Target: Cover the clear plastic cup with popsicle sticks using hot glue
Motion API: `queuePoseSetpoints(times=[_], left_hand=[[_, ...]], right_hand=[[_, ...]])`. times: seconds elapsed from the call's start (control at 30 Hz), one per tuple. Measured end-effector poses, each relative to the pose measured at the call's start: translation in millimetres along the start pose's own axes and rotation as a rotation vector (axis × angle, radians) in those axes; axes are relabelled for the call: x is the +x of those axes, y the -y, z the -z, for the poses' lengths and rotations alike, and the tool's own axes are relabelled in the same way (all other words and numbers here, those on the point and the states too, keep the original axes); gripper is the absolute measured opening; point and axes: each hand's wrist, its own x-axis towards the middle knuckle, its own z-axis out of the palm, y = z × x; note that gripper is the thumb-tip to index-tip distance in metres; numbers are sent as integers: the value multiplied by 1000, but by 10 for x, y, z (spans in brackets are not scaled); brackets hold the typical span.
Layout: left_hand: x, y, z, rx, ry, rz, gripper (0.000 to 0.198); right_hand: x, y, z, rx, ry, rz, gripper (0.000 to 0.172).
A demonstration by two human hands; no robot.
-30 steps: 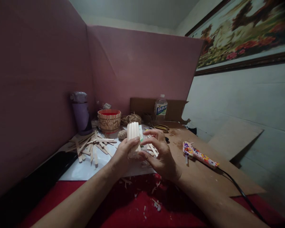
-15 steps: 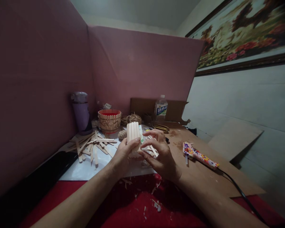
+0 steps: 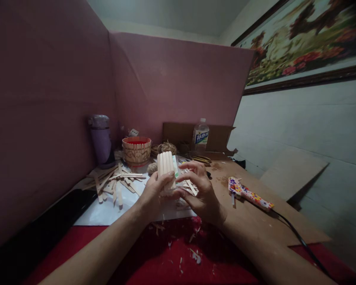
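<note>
My left hand (image 3: 154, 194) is closed round a small container (image 3: 175, 164) with a green and white label, its near side covered by a row of wooden craft sticks (image 3: 165, 164). The thumb presses across the sticks. My right hand (image 3: 200, 190) is at the container's right side with fingers bent and apart. Its thumb tip is by the container's lower edge, and I cannot tell whether the fingertips touch the side. Loose craft sticks (image 3: 118, 182) lie in a pile to the left on a white sheet (image 3: 91, 213).
A stick-covered basket with red lining (image 3: 136, 152), twine (image 3: 167, 147), a purple flask (image 3: 101, 140) and a plastic bottle (image 3: 201, 136) stand at the back. A flower-patterned glue gun (image 3: 249, 194) with a black cord lies on cardboard (image 3: 269, 225) at right. Scraps litter the red cloth (image 3: 154, 257).
The container has shifted very slightly left and up in my left hand. My right thumb has moved a little along the container's lower edge.
</note>
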Motion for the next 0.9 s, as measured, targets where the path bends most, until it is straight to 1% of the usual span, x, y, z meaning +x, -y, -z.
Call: queuePoseSetpoints(times=[0.1,0.23,0.33,0.43,0.5,0.53,0.6,0.67,0.73,0.77,0.9], left_hand=[[-4,-30,-14,-13,-31,-40,35],[12,-63,-1,-19,-72,-151,39],[41,-71,36,12,-76,-205,42],[83,-80,86,61,-106,-239,49],[113,-93,119,80,-142,-270,53],[127,-102,133,86,-161,-286,55],[152,-122,159,109,-189,-324,57],[170,-139,182,151,-216,-370,56],[184,-152,202,193,-248,-410,56],[188,-157,210,206,-262,-423,56],[186,-170,224,198,-286,-433,58]], right_hand=[[-5,8,-1,13,-23,-22,16],[-14,39,-6,-1,-50,-51,8],[-13,30,-9,-6,-69,-72,4],[-8,-33,-22,-23,-92,-118,10],[-10,-99,-45,-56,-69,-173,14],[-16,-134,-63,-79,-28,-199,15],[-39,-196,-106,-129,98,-225,15],[-73,-235,-152,-177,245,-222,13],[-107,-239,-192,-228,357,-223,7],[-120,-228,-208,-256,408,-223,7],[-136,-114,-257,-388,583,-164,18]])
